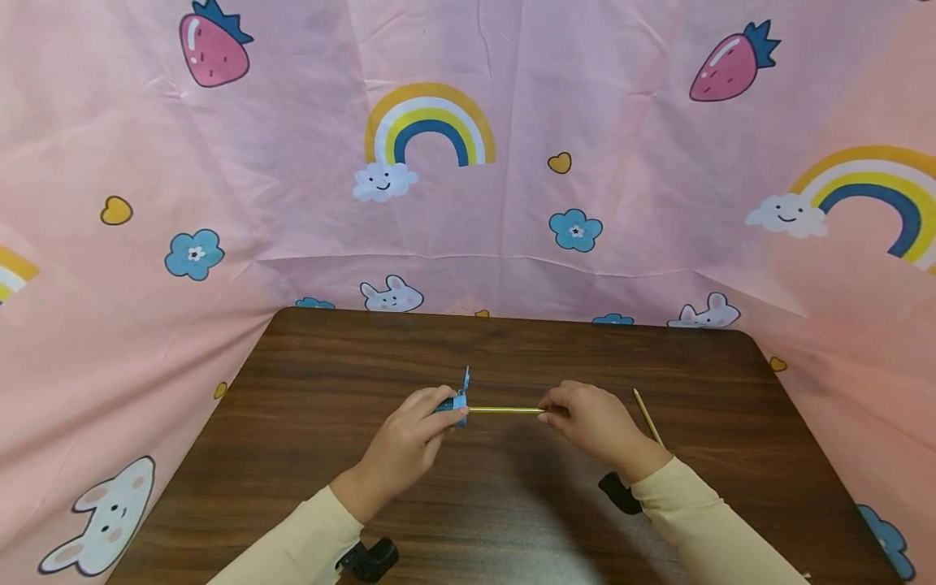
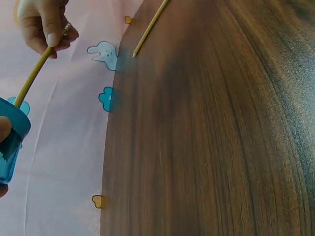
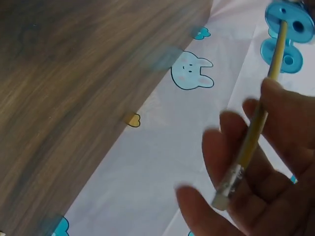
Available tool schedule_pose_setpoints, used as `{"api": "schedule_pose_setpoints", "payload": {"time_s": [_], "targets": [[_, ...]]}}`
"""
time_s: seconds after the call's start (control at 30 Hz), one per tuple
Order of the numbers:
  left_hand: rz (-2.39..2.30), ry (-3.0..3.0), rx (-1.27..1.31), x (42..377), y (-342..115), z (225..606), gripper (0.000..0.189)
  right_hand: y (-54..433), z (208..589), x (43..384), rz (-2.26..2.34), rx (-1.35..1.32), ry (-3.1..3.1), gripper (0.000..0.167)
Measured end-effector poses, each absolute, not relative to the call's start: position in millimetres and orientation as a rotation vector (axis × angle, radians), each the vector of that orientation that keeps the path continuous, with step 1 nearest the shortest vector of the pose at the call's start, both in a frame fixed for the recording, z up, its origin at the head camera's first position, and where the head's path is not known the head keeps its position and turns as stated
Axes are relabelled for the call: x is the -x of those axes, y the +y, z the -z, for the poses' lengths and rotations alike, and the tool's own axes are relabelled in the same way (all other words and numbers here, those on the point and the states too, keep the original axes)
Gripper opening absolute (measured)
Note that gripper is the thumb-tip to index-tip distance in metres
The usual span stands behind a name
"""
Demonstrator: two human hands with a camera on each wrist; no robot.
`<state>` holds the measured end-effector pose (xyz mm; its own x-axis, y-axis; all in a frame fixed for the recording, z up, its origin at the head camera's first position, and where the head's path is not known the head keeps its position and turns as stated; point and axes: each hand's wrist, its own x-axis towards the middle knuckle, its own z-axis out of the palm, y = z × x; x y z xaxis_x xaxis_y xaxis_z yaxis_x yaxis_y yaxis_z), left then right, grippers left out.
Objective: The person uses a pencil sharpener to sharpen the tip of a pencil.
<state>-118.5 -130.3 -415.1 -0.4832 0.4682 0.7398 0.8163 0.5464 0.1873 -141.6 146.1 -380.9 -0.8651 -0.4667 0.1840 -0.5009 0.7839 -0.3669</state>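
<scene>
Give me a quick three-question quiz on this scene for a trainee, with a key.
1. Which hand holds the yellow pencil, and which the blue sharpener?
2. True or false: the sharpener's lid is closed.
3. The loose pencil lies on: A) the sharpener; B) the table; C) a sleeve.

Key:
1. Right hand, pencil; left hand, sharpener.
2. False; the lid is flipped open.
3. B.
</scene>
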Motion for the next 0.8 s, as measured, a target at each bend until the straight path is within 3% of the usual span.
{"api": "schedule_pose_setpoints", "payload": {"time_s": [0.27,0.8], "targets": [[0.777,-2.185,0.967,120,-132,416,0.040,155,400,143,-0.458,-0.865,-2.397,0.040],[0.923,-2.268,0.922,117,-131,413,0.039,155,425,137,-0.432,-0.948,-1.944,0.029]]}}
